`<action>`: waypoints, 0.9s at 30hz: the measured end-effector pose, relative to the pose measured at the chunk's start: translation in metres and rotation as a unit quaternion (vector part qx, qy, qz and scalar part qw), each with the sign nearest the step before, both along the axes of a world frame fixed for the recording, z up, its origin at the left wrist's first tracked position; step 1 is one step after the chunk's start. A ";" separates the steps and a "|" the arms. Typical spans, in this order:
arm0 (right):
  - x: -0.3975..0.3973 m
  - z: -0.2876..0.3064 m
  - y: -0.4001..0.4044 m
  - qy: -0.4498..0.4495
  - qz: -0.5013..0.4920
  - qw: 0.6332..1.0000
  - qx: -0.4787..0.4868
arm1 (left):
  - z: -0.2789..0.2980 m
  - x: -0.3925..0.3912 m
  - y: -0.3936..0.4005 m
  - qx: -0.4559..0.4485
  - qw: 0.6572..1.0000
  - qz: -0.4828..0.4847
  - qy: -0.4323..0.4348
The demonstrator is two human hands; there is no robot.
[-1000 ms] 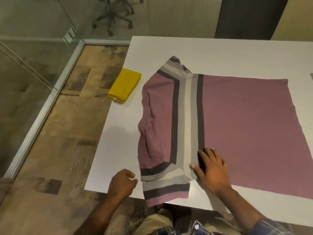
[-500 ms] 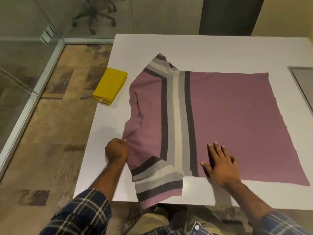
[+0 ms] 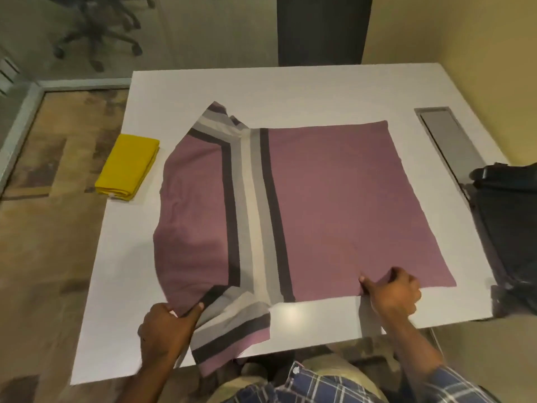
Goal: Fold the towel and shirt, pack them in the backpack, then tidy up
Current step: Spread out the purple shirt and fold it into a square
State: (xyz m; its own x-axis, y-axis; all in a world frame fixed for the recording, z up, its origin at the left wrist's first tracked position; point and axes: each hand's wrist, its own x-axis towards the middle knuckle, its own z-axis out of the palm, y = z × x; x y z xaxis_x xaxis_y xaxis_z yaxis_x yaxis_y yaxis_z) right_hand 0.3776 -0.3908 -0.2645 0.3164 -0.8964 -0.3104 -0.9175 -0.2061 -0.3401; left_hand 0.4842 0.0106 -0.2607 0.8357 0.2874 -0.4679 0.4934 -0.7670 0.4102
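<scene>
Since half a second ago: left hand (image 3: 167,330) gone from the shirt's (image 3: 334,205) edge at 9 o'clock to the near sleeve at 7, pinching fabric; right hand (image 3: 392,292) slid toward 5, no longer flat, gripping the near hem, apparently. Mauve with grey, cream and dark stripes, spread across mid-table (image 3: 290,88). Folded yellow towel (image 3: 128,167) at 10. Dark backpack (image 3: 511,222) at 3.

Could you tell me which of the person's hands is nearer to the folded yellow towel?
Left. The left hand grips the shirt near its sleeve, below the yellow towel; the right hand pinches the shirt's near edge, farther right.
</scene>
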 end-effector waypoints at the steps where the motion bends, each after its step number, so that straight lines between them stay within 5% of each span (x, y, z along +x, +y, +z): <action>1: -0.002 0.001 -0.006 -0.024 -0.051 0.998 0.014 | -0.001 -0.004 -0.003 0.021 0.999 -0.016 0.030; 6: 0.004 0.019 -0.035 -0.132 -0.361 0.916 0.115 | -0.012 -0.006 -0.005 0.035 0.982 -0.032 0.181; 10: -0.008 0.024 -0.070 -0.321 -0.422 0.803 0.272 | 0.012 0.014 -0.007 -0.165 0.964 0.090 0.189; 14: 0.003 0.020 -0.102 -0.364 -0.569 0.711 0.193 | 0.068 0.044 -0.022 -0.327 0.908 0.122 0.232; 21: 0.054 0.070 -0.102 -0.422 -0.461 0.770 0.126 | 0.102 0.109 -0.039 -0.452 0.867 0.127 0.167; 27: 0.099 0.078 -0.139 -0.384 -0.379 0.822 0.181 | 0.065 0.188 -0.052 -0.411 0.846 0.279 0.194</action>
State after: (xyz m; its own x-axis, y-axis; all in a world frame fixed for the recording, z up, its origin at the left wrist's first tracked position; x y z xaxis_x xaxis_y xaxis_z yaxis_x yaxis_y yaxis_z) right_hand 0.4769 -0.5300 -0.1868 -0.0629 -0.8201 -0.5688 -0.2220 0.5671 -0.7931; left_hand 0.6719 -0.0415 -0.1961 0.4160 0.0312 -0.9088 0.9040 0.0945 0.4170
